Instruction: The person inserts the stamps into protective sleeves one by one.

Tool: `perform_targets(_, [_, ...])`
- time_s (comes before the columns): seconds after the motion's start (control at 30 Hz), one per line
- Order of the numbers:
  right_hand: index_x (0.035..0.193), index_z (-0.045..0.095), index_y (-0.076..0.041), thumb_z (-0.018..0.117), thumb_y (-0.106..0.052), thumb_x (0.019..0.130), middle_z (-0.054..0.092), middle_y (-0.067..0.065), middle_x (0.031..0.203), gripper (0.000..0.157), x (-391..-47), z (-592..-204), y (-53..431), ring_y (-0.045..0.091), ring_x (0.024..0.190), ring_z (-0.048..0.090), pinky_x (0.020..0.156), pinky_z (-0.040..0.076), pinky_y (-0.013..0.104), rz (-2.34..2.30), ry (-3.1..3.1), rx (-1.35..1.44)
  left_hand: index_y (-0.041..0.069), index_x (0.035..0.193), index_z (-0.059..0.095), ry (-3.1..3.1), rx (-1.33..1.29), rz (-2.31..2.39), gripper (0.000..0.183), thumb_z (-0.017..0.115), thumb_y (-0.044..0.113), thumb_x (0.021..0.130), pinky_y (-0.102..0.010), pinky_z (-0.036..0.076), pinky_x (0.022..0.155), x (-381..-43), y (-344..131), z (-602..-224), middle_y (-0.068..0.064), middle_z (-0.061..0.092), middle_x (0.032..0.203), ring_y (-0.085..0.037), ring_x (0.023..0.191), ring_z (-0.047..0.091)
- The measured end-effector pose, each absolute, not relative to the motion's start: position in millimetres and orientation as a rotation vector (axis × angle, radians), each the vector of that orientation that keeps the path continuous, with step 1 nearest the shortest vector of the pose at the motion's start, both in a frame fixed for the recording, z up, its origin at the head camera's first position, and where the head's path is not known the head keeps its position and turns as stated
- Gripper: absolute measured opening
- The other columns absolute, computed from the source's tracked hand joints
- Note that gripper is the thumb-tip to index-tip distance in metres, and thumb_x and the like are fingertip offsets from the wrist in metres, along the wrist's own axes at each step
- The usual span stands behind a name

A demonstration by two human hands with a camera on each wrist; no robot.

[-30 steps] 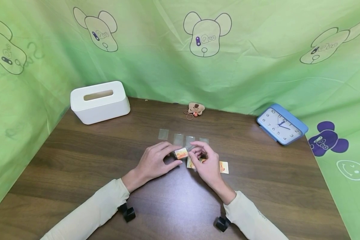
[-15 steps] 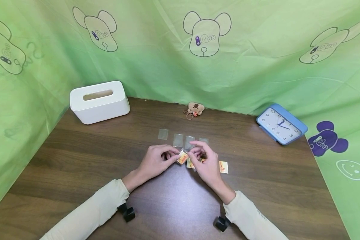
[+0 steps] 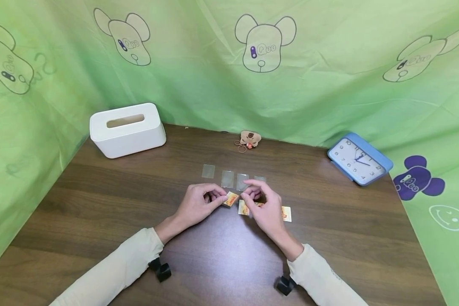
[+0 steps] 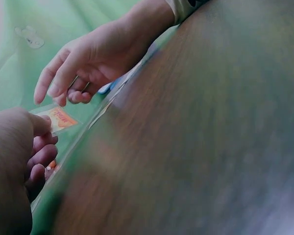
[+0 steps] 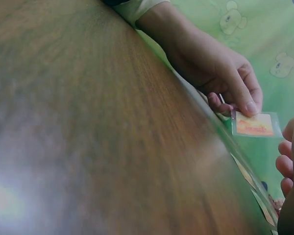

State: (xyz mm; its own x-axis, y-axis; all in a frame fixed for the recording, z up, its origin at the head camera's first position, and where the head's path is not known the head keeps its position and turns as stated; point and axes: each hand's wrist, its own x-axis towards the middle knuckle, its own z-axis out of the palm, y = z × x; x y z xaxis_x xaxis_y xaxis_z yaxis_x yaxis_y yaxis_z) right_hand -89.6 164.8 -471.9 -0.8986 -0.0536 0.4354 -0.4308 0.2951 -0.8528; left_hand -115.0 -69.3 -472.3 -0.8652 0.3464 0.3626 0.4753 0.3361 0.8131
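My left hand (image 3: 199,205) pinches a small orange-and-yellow picture card in a clear plastic sleeve (image 3: 231,199) between thumb and fingers. In the right wrist view, the transparent margin of the sleeve (image 5: 277,128) shows around the card. My right hand (image 3: 267,209) hovers beside it, fingers loosely bent, the fingertips close to the sleeve's edge with nothing between them. Under the right hand lie more picture cards (image 3: 287,213), partly hidden by it. Just beyond both hands, several clear sleeves (image 3: 227,179) lie flat on the table.
A white tissue box (image 3: 128,131) stands at the back left of the wooden table (image 3: 137,191). At the back middle lies a brown plush keychain (image 3: 250,138). A blue clock (image 3: 361,159) leans at the back right. Green curtain (image 3: 199,85) hangs behind.
My left fingers have closed on the sleeved card, turned it and drawn it slightly left, away from the right fingertips. The right hand has let go of it and stayed nearly in place.
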Motion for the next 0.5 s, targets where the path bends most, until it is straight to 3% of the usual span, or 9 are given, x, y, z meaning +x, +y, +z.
perform_targets(0.27, [0.113, 0.082, -0.002, 0.086, 0.008, 0.089, 0.076, 0.003, 0.090, 0.027, -87.6, -472.8, 177.3, 0.012, 0.080, 0.067, 0.075, 0.057, 0.023, 1.460, -2.299, 0.476, 0.011, 0.094, 0.084, -2.461, -0.638, -1.571, 0.005, 0.088, 0.008, 0.095, -0.018, 0.043, 0.059, -122.6, -85.2, -468.8, 0.005, 0.074, 0.079, -0.006, 0.068, 0.059])
perform_targets(0.5, [0.103, 0.086, -0.010, 0.093, 0.002, 0.083, 0.074, -0.004, 0.089, 0.025, -84.3, -473.6, 188.9, 0.016, 0.077, 0.064, 0.079, 0.043, 0.028, 1.250, -2.406, 0.522, 0.006, 0.095, 0.084, -2.461, -0.525, -1.550, 0.006, 0.089, 0.008, 0.095, -0.017, 0.043, 0.060, -134.7, -102.2, -469.7, 0.001, 0.077, 0.080, -0.007, 0.070, 0.062])
